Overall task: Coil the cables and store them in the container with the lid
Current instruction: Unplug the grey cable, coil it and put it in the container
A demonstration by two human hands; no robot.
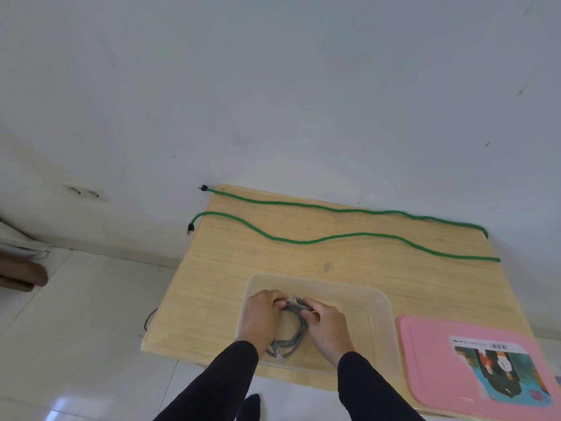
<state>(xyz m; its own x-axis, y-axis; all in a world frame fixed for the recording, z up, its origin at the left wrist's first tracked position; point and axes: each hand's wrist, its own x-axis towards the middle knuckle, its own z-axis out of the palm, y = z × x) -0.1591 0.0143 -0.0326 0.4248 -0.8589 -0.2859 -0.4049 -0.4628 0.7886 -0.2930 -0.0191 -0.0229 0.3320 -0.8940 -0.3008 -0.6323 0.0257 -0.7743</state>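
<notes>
A coiled grey cable (294, 328) lies inside a clear plastic container (376, 311) at the near edge of the wooden table. My left hand (262, 314) grips the coil's left side and my right hand (326, 325) grips its top right, both inside the container. A long green cable (334, 237) lies uncoiled in two wavy runs across the far part of the table, its two plug ends at the left edge. The pink lid (425, 354) with a printed label lies flat to the right of the container.
The wooden table (218, 268) stands against a white wall. White tiled floor lies to the left, with a thin black wire (150, 317) hanging by the table's left edge. Fabric and a brown object (21, 275) sit at far left.
</notes>
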